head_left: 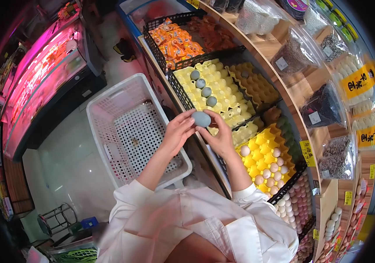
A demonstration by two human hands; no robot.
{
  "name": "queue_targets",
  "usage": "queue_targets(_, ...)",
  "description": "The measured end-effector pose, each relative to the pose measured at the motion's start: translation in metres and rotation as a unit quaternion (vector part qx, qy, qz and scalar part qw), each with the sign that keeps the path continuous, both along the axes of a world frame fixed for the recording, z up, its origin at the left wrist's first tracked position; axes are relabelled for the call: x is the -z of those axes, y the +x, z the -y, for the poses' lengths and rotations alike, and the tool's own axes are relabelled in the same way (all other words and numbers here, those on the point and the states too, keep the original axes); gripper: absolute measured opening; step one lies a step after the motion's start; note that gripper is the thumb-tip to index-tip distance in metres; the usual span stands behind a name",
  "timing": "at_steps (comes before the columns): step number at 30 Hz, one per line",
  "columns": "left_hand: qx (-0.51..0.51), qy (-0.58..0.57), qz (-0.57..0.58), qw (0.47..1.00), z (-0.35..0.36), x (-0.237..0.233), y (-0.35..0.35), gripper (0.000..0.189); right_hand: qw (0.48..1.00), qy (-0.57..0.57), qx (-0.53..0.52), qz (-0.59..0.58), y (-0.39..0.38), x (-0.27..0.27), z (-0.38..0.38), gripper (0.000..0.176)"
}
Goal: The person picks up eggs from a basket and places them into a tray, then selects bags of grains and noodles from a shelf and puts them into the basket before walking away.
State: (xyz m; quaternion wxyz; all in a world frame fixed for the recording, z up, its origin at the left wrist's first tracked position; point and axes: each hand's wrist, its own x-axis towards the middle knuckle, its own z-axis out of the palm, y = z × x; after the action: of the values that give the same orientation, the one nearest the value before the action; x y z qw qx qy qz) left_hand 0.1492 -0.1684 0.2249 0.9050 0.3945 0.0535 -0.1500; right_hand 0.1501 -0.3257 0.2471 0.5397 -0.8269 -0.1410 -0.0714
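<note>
A grey-blue egg (201, 119) is held up between my two hands at the front edge of the shelf. The fingertips of my left hand (179, 130) grip its left side. On the other side, my right hand (220, 136) pinches it with thumb and fingers. Just beyond the hands lies a pale yellow egg tray (230, 94), where several similar grey-blue eggs (206, 92) sit in one row. A brighter yellow tray (252, 162) with several pale eggs (273, 167) is to the right of my right hand.
A white perforated plastic crate (96, 115) stands on the left, below my left forearm. Black baskets hold orange-wrapped packets (174, 40) and egg trays. Wooden shelves with bagged dry goods (294, 50) curve along the right. A pink-lit display case (43, 83) stands far left.
</note>
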Motion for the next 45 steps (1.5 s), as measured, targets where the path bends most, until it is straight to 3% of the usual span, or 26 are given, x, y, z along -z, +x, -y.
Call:
queue_targets(2, 0.009, 0.085, 0.013, 0.996, 0.013, -0.006, 0.014, 0.038, 0.997, -0.067, 0.013, 0.027, 0.011, -0.001, 0.018, 0.048)
queue_targets(7, 0.020, 0.195, 0.050, 0.979, 0.031, 0.001, 0.052, 0.040, 0.993, -0.110, 0.051, -0.013, 0.040, -0.001, 0.048, 0.049)
queue_targets(14, 0.093, 0.179, -0.007, 0.979, 0.060, 0.034, 0.087, 0.044, 0.965, -0.246, 0.074, -0.059, 0.078, 0.016, 0.066, 0.045)
queue_targets(17, 0.112, 0.163, -0.032, 0.980, 0.071, 0.065, 0.098, 0.046, 0.939, -0.309, 0.053, -0.140, 0.092, 0.034, 0.070, 0.045)
queue_targets(21, 0.119, 0.175, -0.081, 0.974, 0.077, 0.071, 0.103, 0.050, 0.908, -0.372, 0.048, -0.188, 0.105, 0.065, 0.072, 0.048)
queue_targets(35, 0.143, 0.182, -0.089, 0.969, 0.081, 0.104, 0.117, 0.056, 0.886, -0.396, 0.057, -0.232, 0.118, 0.103, 0.068, 0.045)
queue_targets(45, 0.135, 0.170, -0.074, 0.973, 0.065, 0.073, 0.095, 0.048, 0.884, -0.413, 0.055, -0.210, 0.115, 0.101, 0.064, 0.047)
